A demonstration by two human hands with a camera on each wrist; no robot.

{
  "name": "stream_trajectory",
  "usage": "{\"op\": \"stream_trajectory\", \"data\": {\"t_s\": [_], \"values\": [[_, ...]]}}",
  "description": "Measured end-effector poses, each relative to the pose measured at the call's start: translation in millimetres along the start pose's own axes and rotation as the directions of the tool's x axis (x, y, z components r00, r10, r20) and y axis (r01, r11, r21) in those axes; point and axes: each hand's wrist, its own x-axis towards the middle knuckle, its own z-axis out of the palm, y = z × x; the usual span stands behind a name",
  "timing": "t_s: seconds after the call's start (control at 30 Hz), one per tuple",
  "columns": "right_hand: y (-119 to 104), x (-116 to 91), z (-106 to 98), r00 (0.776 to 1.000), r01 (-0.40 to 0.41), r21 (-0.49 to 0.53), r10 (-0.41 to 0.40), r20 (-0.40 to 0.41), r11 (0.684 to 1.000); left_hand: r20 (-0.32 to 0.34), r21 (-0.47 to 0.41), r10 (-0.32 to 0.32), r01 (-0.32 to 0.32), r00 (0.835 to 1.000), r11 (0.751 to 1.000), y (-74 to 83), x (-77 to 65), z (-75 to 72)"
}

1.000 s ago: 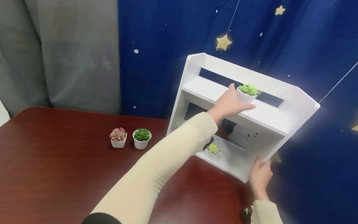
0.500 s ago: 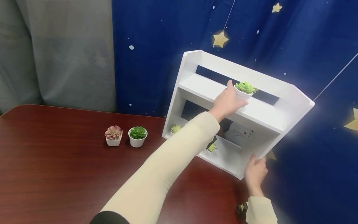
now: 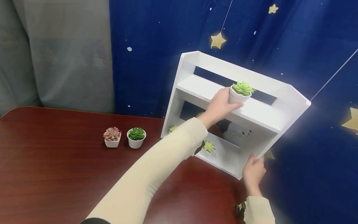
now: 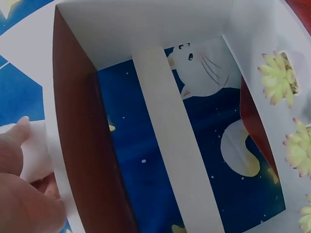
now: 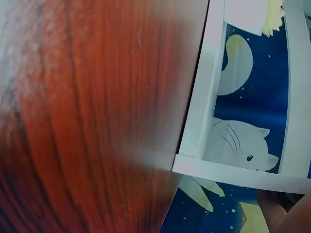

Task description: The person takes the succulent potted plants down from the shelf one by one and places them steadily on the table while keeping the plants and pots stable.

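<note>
My left hand [image 3: 218, 104] grips a white round pot with a light green succulent [image 3: 242, 88] at the upper level of a white two-tier shelf [image 3: 260, 113]. In the left wrist view, fingers and thumb wrap the white pot [image 4: 38, 153] by the upper board's front edge; whether its base touches the board cannot be told. My right hand [image 3: 254, 172] holds the shelf's right side panel low down, with some fingers hidden behind it. On the lower level stand several pale green succulents [image 4: 277, 80], partly covered by my left sleeve in the head view.
A pink succulent in a square white pot [image 3: 112, 137] and a dark green succulent in a round white pot [image 3: 136, 137] stand on the reddish-brown table [image 3: 56, 168], left of the shelf. Behind hangs a blue curtain [image 3: 145, 62] with stars, beside a grey one [image 3: 70, 56].
My left hand and the potted succulent have shifted slightly left and towards the shelf's front, and a raised finger has lowered. The head view has turned slightly. My right hand keeps its hold.
</note>
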Motion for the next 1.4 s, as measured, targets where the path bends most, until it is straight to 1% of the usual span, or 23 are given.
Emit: {"op": "stream_trajectory", "data": {"t_s": [0.1, 0.17, 0.27, 0.33, 0.43, 0.57, 0.7, 0.8, 0.87, 1.03, 1.2, 1.3, 1.4], "values": [[0.9, -1.0, 2.2, 1.0, -0.002, -0.001, 0.002, 0.005, 1.0, -0.006, -0.053, 0.031, -0.031, 1.0, 0.998, -5.7, -6.7, -2.4], [1.8, -1.1, 3.4, 1.0, -0.003, 0.0, 0.003, 0.007, 1.0, -0.022, -0.11, 0.042, -0.044, 0.999, 0.993, -7.6, -12.7, -3.4], [3.6, -0.6, 4.2, 1.0, -0.004, -0.002, 0.004, 0.004, 1.0, -0.048, -0.17, 0.055, -0.062, 0.997, 0.983, -8.1, -26.5, -3.3], [4.3, 0.3, 3.3, 1.0, 0.001, -0.005, -0.001, -0.003, 1.0, -0.065, -0.184, 0.074, -0.085, 0.995, 0.979, -8.0, -38.0, -2.3], [3.8, 1.6, 1.3, 1.0, 0.017, -0.004, -0.017, -0.016, 1.0, -0.078, -0.176, 0.103, -0.116, 0.992, 0.978, -9.8, -53.8, -1.7], [1.7, 1.8, -0.2, 1.0, 0.016, 0.008, -0.016, -0.008, 1.0, -0.075, -0.189, 0.105, -0.118, 0.992, 0.975, -19.6, -69.2, -3.5], [1.1, 0.8, -0.2, 1.0, -0.009, 0.005, 0.009, 0.012, 1.0, -0.079, -0.158, 0.071, -0.083, 0.994, 0.984, -35.4, -81.5, -4.2], [0.7, 0.0, -0.6, 1.0, -0.012, 0.002, 0.012, 0.016, 1.0, -0.099, -0.138, 0.038, -0.051, 0.994, 0.989, -48.1, -88.7, -3.7], [0.2, -0.8, -0.9, 1.0, -0.011, 0.002, 0.011, 0.019, 1.0, -0.114, -0.144, 0.018, -0.035, 0.993, 0.989, -56.8, -93.4, -3.6], [0.1, -2.6, -2.6, 0.999, -0.015, 0.001, 0.015, 0.033, 1.0, -0.129, -0.195, -0.045, 0.019, 0.991, 0.981, -80.6, -107.3, -2.7], [-1.7, -3.0, -2.4, 0.999, -0.013, 0.015, 0.012, 0.032, 1.0, -0.144, -0.234, -0.139, 0.103, 0.98, 0.967, -104.0, -119.8, -2.0], [-2.7, -2.7, -1.8, 1.0, -0.014, 0.021, 0.013, 0.028, 1.0, -0.159, -0.249, -0.179, 0.136, 0.971, 0.959, -114.5, -124.7, -1.0], [-2.3, -1.9, -1.3, 1.0, -0.015, 0.016, 0.015, 0.023, 1.0, -0.175, -0.252, -0.2, 0.152, 0.964, 0.956, -124.0, -128.5, 0.4]]}}
